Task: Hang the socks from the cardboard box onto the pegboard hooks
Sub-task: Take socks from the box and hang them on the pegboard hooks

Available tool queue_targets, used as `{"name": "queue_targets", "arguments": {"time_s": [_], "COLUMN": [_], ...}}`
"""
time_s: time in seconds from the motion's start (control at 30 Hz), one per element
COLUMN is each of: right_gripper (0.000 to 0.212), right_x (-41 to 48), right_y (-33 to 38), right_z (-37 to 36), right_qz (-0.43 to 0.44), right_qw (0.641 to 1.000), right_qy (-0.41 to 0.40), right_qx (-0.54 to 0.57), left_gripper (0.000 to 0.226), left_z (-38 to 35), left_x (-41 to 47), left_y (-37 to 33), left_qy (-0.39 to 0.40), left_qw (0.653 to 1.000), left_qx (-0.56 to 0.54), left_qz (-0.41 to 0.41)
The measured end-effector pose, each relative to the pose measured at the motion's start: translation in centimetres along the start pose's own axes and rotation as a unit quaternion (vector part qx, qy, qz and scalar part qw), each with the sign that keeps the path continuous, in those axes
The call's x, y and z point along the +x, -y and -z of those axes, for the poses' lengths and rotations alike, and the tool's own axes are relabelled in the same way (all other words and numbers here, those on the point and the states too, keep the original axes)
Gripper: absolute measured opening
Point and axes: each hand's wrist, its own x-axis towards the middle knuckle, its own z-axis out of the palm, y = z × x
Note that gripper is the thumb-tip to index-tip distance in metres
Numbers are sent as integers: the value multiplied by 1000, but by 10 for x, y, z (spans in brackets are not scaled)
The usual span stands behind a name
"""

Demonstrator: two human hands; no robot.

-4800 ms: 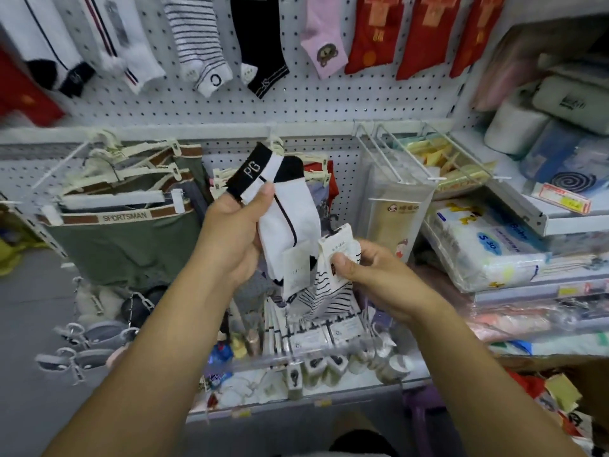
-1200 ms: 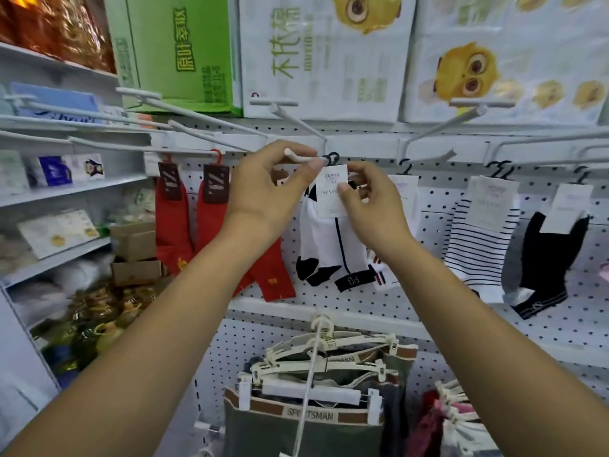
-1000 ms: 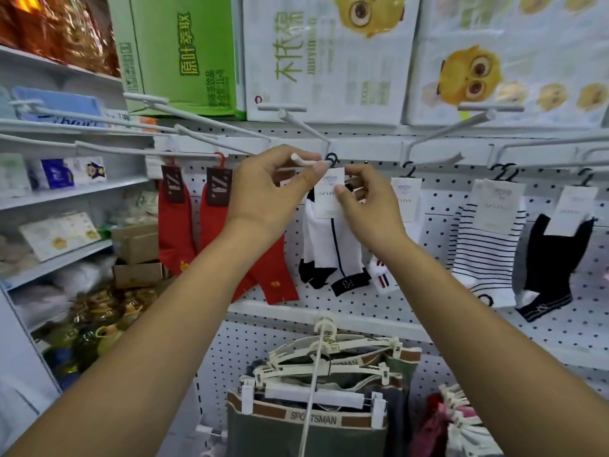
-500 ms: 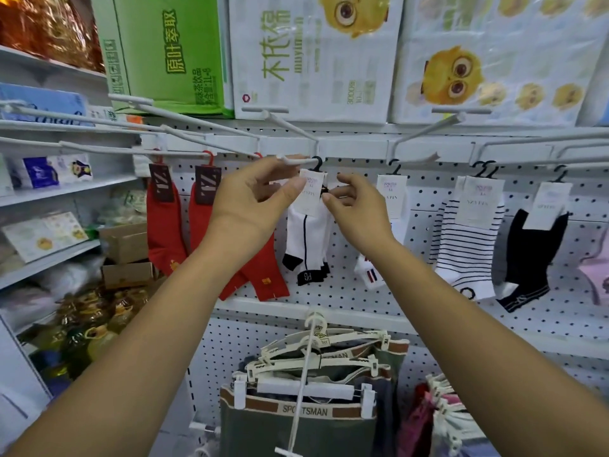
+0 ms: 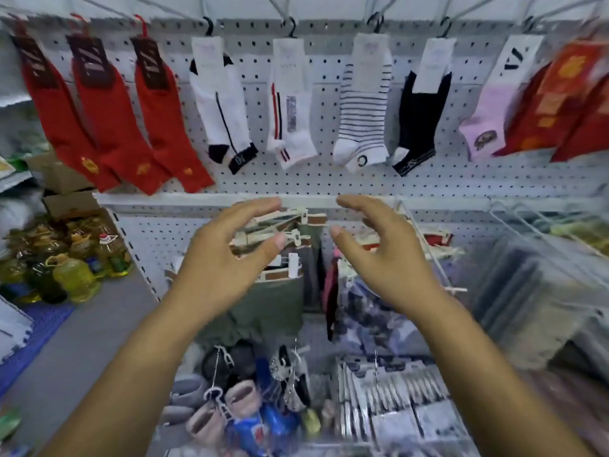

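Fingers [image 5: 260,207] wide and empty on left hand [image 5: 227,262] and right hand [image 5: 389,262] at mid-frame; below, lower right, blurred row of white-carded sock packs [image 5: 392,387] (nearer the right).

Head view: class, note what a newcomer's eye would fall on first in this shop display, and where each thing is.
The eye goes first to the socks hung in a row across the top of the pegboard: three red socks at the left, a striped sock and a black sock further right. Next come the left hand and right hand, open and empty, mid-frame below that row.
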Motion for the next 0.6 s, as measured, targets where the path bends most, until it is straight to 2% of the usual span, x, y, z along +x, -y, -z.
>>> {"name": "queue_targets", "arguments": {"time_s": [0.17, 0.33, 0.43, 0.53, 0.6], "right_gripper": [44, 41, 38, 36, 36], "right_x": [-130, -269, -349, -425, -473], "right_y": [-55, -104, -124, -139, -146], "right_z": [65, 118, 144, 161, 171], "right_qz": [-94, -201, -286, -367, -428], "right_qw": [993, 975, 954, 923, 896], "right_qy": [6, -15, -13, -25, -36], "right_qx": [-74, -92, -94, -111, -113], "left_gripper": [42, 46, 36, 31, 33], "left_z": [-105, -209, -265, -314, -346], "left_x": [-76, -160, -203, -238, -260], "left_y": [-29, -46, -55, -62, -69], "left_qy": [92, 198, 262, 326, 394], "left_qw": [995, 977, 961, 945, 919], "left_qx": [-20, -35, -23, 11, 21], "left_qz": [36, 77, 79, 28, 18]}}
